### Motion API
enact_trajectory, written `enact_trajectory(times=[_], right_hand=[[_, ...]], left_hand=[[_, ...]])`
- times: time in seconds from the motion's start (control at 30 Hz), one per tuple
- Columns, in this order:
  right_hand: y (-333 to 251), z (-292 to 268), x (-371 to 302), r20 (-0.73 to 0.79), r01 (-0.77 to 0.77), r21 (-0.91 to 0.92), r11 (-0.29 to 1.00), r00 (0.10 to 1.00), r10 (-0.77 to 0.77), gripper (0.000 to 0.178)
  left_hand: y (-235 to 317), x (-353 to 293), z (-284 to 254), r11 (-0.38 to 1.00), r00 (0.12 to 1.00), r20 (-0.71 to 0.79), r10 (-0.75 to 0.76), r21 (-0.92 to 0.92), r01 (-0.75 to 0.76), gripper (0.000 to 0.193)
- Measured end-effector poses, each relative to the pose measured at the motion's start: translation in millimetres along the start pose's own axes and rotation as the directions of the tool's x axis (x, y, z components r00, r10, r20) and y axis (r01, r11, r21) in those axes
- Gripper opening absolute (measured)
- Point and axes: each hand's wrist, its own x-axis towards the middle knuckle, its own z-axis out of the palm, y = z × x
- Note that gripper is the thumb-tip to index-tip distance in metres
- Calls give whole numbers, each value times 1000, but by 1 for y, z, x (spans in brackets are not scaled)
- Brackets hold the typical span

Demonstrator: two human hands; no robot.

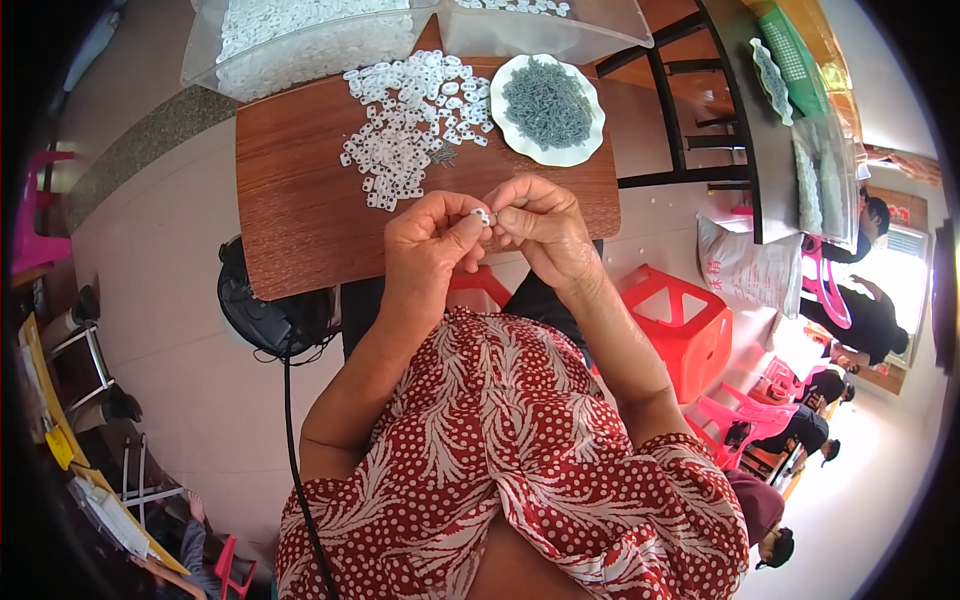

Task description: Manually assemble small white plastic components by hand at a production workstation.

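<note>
Between the thumb and fingers of my left hand (428, 240) is a small white plastic piece with holes (483, 216). My right hand (552, 232) is closed in a pinch right beside it, and what its fingertips hold is too small to make out. Both hands meet above the near edge of the brown wooden table (300, 190). Beyond them lies a loose pile of similar white plastic pieces (400, 140), with a few thin grey pins (442, 156) at its side. At the right, a white scalloped plate (548, 154) holds a heap of small grey pins (547, 105).
Two clear plastic bins (520, 38) of white pieces stand at the table's far edge. A red stool (690, 335) is to my right, a black bag (265, 305) below the table's left side. A dark table (745, 130) stands at the right; other people sit farther off.
</note>
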Motion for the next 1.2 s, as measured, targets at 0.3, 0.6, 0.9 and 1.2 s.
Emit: enact_trajectory(times=[0.3, 0.6, 0.9, 1.2], right_hand=[[-14, 20, -17, -147, 111, -138, 984, 980, -131, 12], [-14, 20, -33, -143, 233, -228, 945, 952, -269, 12], [-16, 29, -40, -187, 248, -229, 941, 938, -292, 11], [-17, 37, -42, -196, 299, -268, 916, 914, -356, 12]], left_hand=[[-4, 2, -3, 904, 964, 192, -183, -352, 242, 9], [-2, -3, 3, 901, 974, 209, -89, -401, 169, 14], [1, -7, 4, 876, 971, 213, -112, -440, 198, 15], [-4, -7, 6, 907, 972, 199, -123, -374, 192, 14]])
